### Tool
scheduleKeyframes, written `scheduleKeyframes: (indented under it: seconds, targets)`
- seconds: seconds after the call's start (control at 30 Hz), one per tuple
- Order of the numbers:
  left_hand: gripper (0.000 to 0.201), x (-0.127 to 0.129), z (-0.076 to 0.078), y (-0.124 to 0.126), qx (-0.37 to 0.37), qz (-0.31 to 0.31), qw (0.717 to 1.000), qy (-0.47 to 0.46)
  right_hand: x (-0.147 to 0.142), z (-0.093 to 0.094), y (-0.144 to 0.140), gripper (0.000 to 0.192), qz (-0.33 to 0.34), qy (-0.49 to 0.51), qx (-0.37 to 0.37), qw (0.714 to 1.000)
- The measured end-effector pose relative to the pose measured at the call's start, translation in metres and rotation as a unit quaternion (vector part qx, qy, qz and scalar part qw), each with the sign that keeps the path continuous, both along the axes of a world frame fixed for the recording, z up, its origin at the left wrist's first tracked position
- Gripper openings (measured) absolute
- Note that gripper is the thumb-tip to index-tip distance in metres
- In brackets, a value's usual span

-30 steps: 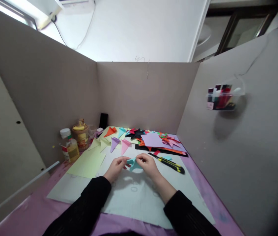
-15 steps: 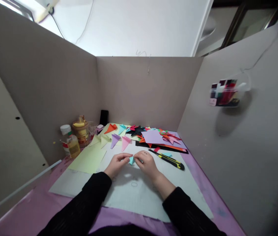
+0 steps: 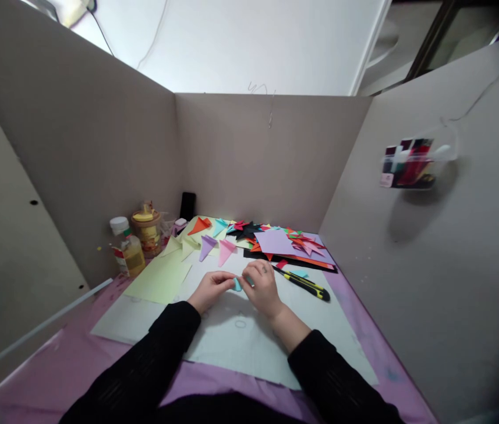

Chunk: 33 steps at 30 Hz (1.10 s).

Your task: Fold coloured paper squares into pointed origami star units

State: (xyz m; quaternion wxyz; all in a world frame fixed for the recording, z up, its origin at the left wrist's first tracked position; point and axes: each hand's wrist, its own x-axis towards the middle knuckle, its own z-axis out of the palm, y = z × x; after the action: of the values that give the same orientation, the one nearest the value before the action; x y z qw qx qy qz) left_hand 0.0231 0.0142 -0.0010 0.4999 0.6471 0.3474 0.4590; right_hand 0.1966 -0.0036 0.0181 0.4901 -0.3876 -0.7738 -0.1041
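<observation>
Both hands met over the pale grey cutting mat (image 3: 232,347): the left hand (image 3: 209,290) and the right hand (image 3: 262,287) each pinched one side of a small light-blue folded paper piece (image 3: 237,284), fingertips closed on it. It sat between them, low over the mat, about equally near both, its narrow end pointing down toward the person. Just right of the right hand lay a yellow-and-black utility knife (image 3: 305,284); beyond it, a pile of coloured paper triangles (image 3: 276,238).
</observation>
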Motion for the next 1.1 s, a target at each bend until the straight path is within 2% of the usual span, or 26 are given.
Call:
scheduleKeyframes:
  seconds: [0.07, 0.13, 0.3, 0.4, 0.53, 0.67, 0.8, 0.9, 1.1]
  targets:
    - [0.030, 0.000, -0.003, 0.002, -0.010, -0.035, 0.999, -0.023, -0.001, -0.001, 0.000, 0.012, -0.032, -0.003, 0.009, 0.999]
    - [0.038, 0.001, -0.007, 0.003, -0.016, -0.071, 0.996, -0.049, -0.001, -0.003, 0.002, 0.013, -0.025, -0.016, -0.008, 1.000]
    - [0.046, 0.001, -0.011, 0.008, -0.041, -0.085, 0.990, -0.106, 0.000, -0.008, 0.008, 0.027, 0.099, 0.026, -0.081, 0.991]
    - [0.045, 0.001, -0.011, 0.010, -0.053, -0.081, 0.985, -0.141, -0.001, -0.011, 0.008, 0.030, 0.133, 0.042, -0.104, 0.985]
    - [0.047, 0.002, -0.011, 0.009, -0.072, -0.102, 0.977, -0.173, -0.005, -0.017, 0.008, 0.038, 0.103, 0.079, -0.121, 0.984]
    - [0.046, 0.003, -0.008, 0.004, -0.095, -0.116, 0.971, -0.188, -0.009, -0.023, 0.009, 0.035, 0.076, 0.090, -0.104, 0.988]
    - [0.050, 0.006, -0.004, 0.000, -0.060, -0.086, 0.978, -0.178, -0.007, -0.024, 0.009, 0.027, 0.083, 0.048, -0.069, 0.993]
    - [0.034, 0.007, -0.004, 0.000, -0.009, -0.045, 0.988, -0.150, -0.005, -0.024, 0.008, 0.021, 0.092, 0.047, -0.057, 0.993]
    - [0.025, 0.004, -0.009, 0.003, 0.054, 0.046, 0.997, -0.027, -0.005, -0.022, 0.005, 0.024, 0.109, 0.070, -0.043, 0.991]
